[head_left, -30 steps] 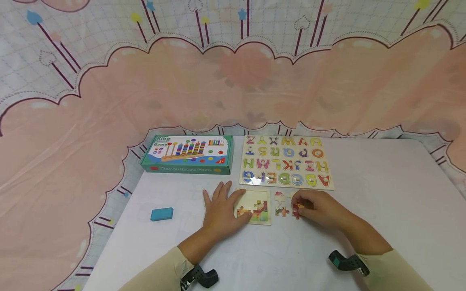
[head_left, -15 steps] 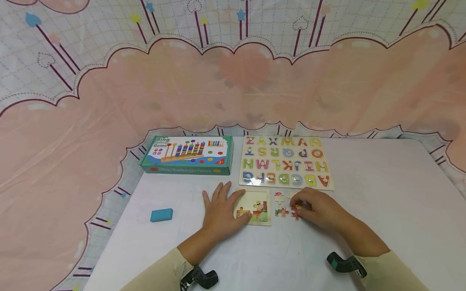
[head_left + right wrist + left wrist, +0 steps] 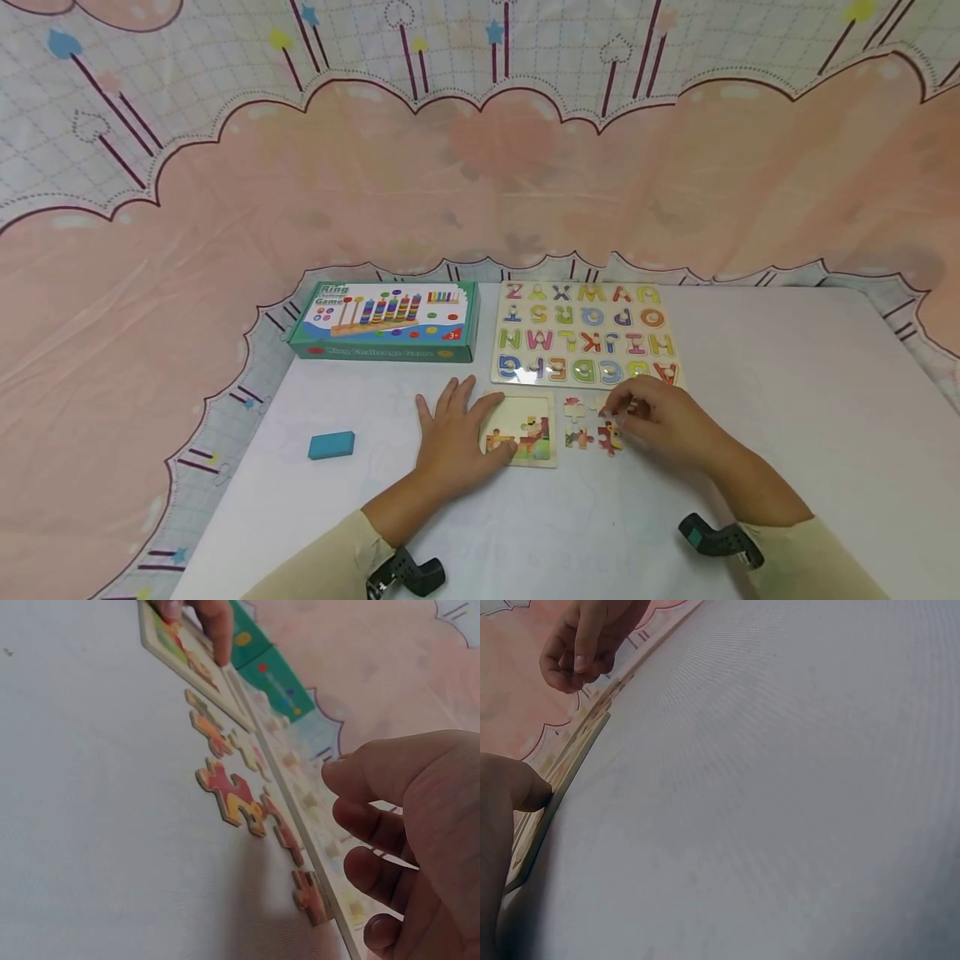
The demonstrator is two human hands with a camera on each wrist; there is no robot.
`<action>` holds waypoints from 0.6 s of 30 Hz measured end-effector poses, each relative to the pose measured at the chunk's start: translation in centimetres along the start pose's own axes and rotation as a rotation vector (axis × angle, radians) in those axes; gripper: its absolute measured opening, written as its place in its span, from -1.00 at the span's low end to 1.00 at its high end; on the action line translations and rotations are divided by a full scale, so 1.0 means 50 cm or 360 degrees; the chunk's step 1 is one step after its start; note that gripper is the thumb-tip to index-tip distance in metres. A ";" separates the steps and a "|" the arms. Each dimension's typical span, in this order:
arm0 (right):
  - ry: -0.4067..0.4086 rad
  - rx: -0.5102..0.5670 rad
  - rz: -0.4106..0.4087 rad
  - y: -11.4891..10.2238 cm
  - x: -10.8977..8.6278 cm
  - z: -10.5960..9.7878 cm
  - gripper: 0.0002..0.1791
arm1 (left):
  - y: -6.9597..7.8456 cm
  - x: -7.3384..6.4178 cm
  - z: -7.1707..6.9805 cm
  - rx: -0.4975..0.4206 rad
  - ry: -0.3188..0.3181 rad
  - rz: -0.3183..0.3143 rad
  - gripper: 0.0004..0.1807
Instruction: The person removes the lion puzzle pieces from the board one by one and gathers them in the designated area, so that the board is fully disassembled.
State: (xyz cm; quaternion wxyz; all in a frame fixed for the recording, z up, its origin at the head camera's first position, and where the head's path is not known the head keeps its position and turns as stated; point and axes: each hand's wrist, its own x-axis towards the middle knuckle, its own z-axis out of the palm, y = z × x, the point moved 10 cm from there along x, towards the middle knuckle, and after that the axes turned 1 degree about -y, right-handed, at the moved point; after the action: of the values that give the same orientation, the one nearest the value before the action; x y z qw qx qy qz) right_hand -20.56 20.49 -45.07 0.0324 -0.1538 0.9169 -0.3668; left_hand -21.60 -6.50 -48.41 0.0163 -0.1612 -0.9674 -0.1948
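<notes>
My left hand (image 3: 453, 442) lies with fingers spread at the left side of a small wooden puzzle tray (image 3: 517, 406), its thumb on the tray's lower part and its index finger at the top edge. Some joined pieces fill the tray's lower part. Just right of it lie several loose jigsaw pieces (image 3: 576, 407). My right hand (image 3: 671, 425) hovers beside them, fingers loosely bent and nothing between them in the right wrist view. The red and yellow jigsaw piece (image 3: 229, 793) lies flat on the table, apart from the fingertips.
Behind the tray lies a wooden alphabet board (image 3: 493, 367) with knobbed letters. A green ring game box (image 3: 382, 352) stands at back left. A blue block (image 3: 331, 445) lies on the white table (image 3: 787, 400) at the left. Patterned cloth hangs behind.
My right hand has come off the red and yellow jigsaw piece, moving slightly up and right, so more of the piece shows. My left hand stays on the tray.
</notes>
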 end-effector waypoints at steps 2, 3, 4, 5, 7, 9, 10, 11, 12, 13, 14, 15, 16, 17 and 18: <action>0.0010 0.0016 0.0010 0.000 0.005 -0.003 -0.78 | 0.000 0.000 0.000 0.0006 -0.0007 0.0000 -0.19; 0.0010 0.0026 0.0007 -0.001 0.007 -0.004 -0.79 | -0.001 0.000 0.001 0.0009 -0.0008 0.0002 -0.19; 0.0008 0.0038 0.0002 -0.002 0.009 -0.004 -0.79 | -0.001 0.000 0.001 0.0009 -0.0012 0.0002 -0.18; 0.0005 0.0052 -0.0009 -0.004 0.010 -0.003 -0.79 | 0.000 0.000 0.001 0.0009 -0.0017 0.0002 -0.18; -0.0003 0.0076 -0.0031 -0.007 0.014 -0.001 -0.79 | 0.000 0.000 0.001 0.0006 -0.0027 0.0002 -0.17; -0.0014 0.0091 -0.0043 -0.011 0.018 0.003 -0.77 | 0.001 0.000 0.001 0.0000 -0.0034 0.0005 -0.16; -0.0022 0.0100 -0.0048 -0.013 0.020 0.005 -0.77 | 0.001 0.000 0.001 -0.0004 -0.0037 0.0007 -0.16; -0.0029 0.0103 -0.0053 -0.016 0.023 0.008 -0.76 | 0.001 0.000 0.001 -0.0007 -0.0040 0.0006 -0.15; -0.0040 0.0109 -0.0052 -0.018 0.026 0.011 -0.76 | 0.001 0.000 0.001 -0.0006 -0.0040 0.0007 -0.15; -0.0056 0.0117 -0.0050 -0.021 0.029 0.015 -0.76 | 0.002 0.001 0.001 -0.0006 -0.0038 0.0008 -0.15; -0.0074 0.0120 -0.0048 -0.025 0.033 0.021 -0.76 | 0.003 0.001 0.002 -0.0003 -0.0040 0.0008 -0.15; -0.0100 0.0131 -0.0041 -0.027 0.036 0.027 -0.76 | 0.004 0.002 0.003 0.0004 -0.0041 0.0010 -0.15; -0.0125 0.0128 -0.0039 -0.031 0.040 0.034 -0.76 | 0.006 0.002 0.005 0.0006 -0.0048 0.0011 -0.15; -0.0151 0.0126 -0.0036 -0.035 0.044 0.041 -0.75 | 0.008 0.002 0.006 0.0007 -0.0056 0.0011 -0.15; -0.0182 0.0132 -0.0028 -0.038 0.047 0.049 -0.75 | 0.011 0.002 0.007 0.0003 -0.0063 0.0012 -0.15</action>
State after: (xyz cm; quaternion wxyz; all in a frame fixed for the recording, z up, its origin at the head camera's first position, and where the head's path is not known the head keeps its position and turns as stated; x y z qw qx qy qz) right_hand -21.89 16.84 -45.42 0.0880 -0.1811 0.8962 -0.3955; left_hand -21.51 -5.86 -48.52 -0.0020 -0.1688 -0.9670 -0.1906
